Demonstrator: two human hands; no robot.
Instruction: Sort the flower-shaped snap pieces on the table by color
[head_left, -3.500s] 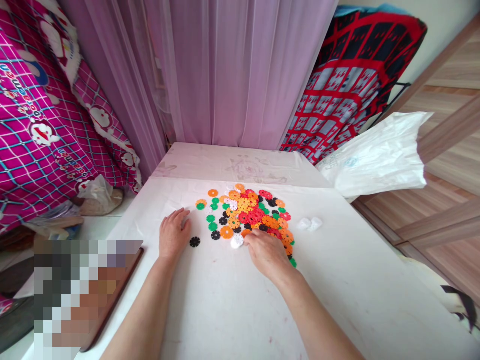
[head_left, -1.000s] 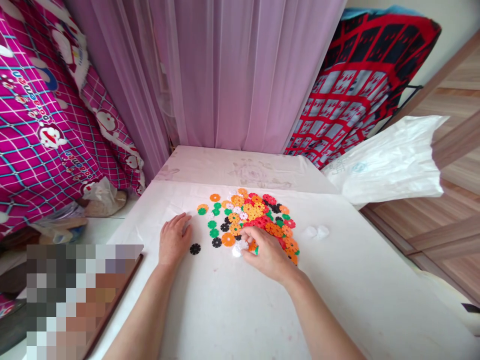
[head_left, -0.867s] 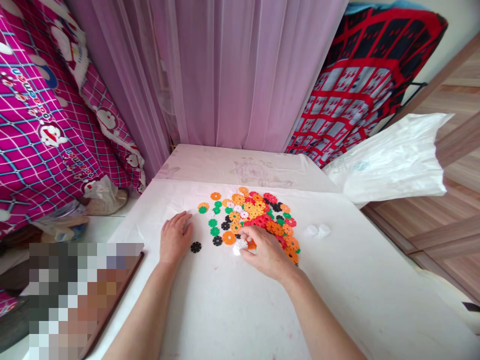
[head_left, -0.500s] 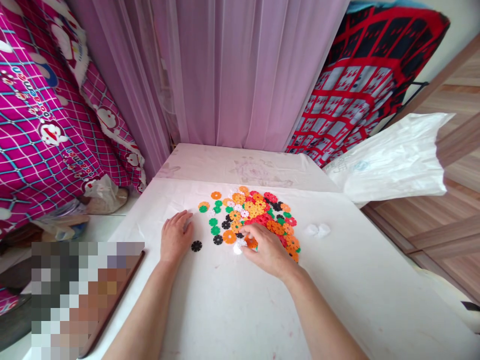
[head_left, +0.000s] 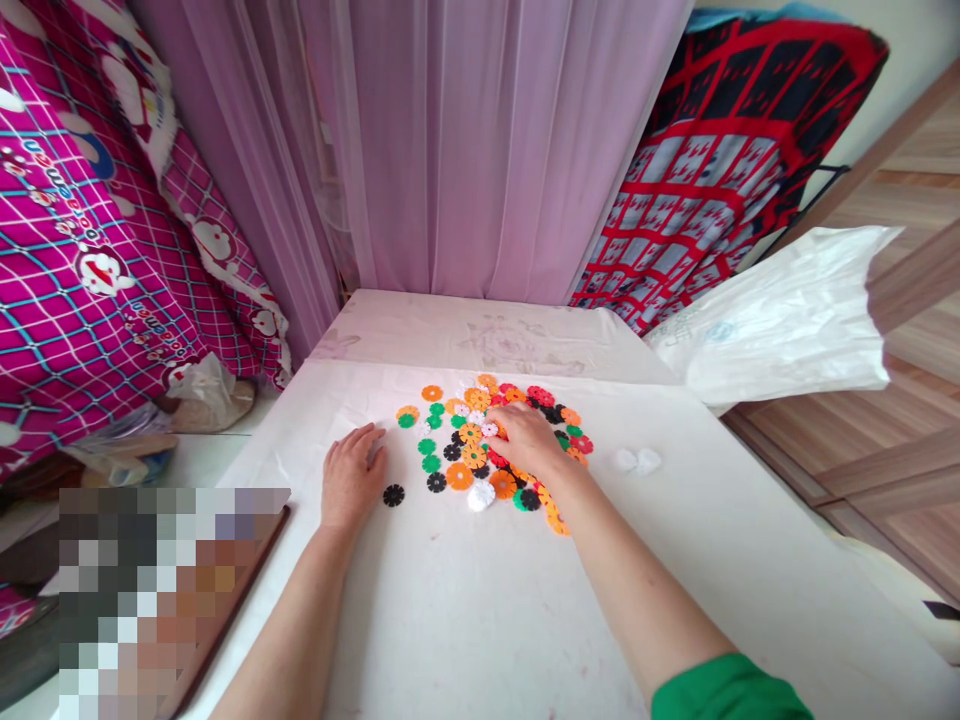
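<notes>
On the white-covered table (head_left: 465, 600) lies a pile of flower-shaped plastic discs in orange, green, black, red and white. My right hand (head_left: 521, 435) reaches over the pile, its fingertips closed at a pale pink disc (head_left: 489, 430). My left hand (head_left: 352, 475) rests on the cloth left of the pile, fingers apart and holding nothing. One black disc (head_left: 394, 495) lies beside it. Some white discs (head_left: 481, 496) sit together at the pile's near edge. Two more white discs (head_left: 637, 461) lie apart on the right.
A white plastic bag (head_left: 787, 320) hangs over the table's right edge. Purple curtains (head_left: 465, 150) close off the far side. To the left are a pink patterned cloth (head_left: 112, 230) and a brown-edged object (head_left: 232, 610), partly blurred out.
My right hand has moved away from the white discs at the near edge, up and slightly right over the pile. The white discs there are now uncovered. My left hand has stayed in place.
</notes>
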